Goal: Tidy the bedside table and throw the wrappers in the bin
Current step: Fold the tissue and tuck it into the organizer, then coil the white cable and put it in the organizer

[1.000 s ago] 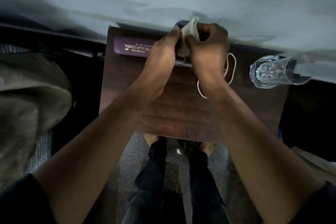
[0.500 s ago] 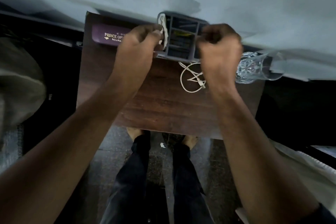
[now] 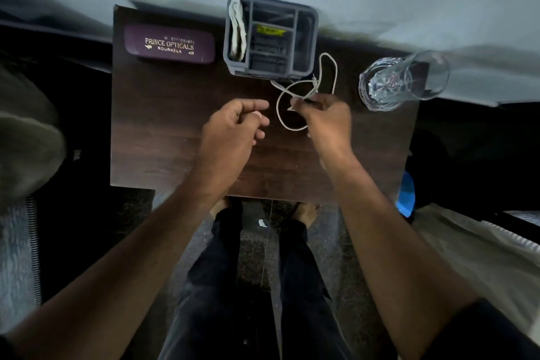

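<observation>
A dark wooden bedside table (image 3: 163,152) stands against a pale wall. A grey compartment organizer (image 3: 311,38) sits at its back middle, with a folded white cloth (image 3: 237,29) standing in its left slot. A white cable (image 3: 295,93) lies looped just in front of the organizer. My right hand (image 3: 327,121) pinches the cable at its near loop. My left hand (image 3: 233,131) hovers beside it, fingers loosely curled, holding nothing.
A purple spectacle case (image 3: 169,44) lies at the back left of the table. A clear glass (image 3: 403,80) stands at the right edge. A blue object (image 3: 406,196) is on the floor at the right; bedding lies on both sides; my legs are below the front edge.
The cloth went from both hands into the organizer's left slot. Both hands drew back toward me; the right hand has taken hold of the cable.
</observation>
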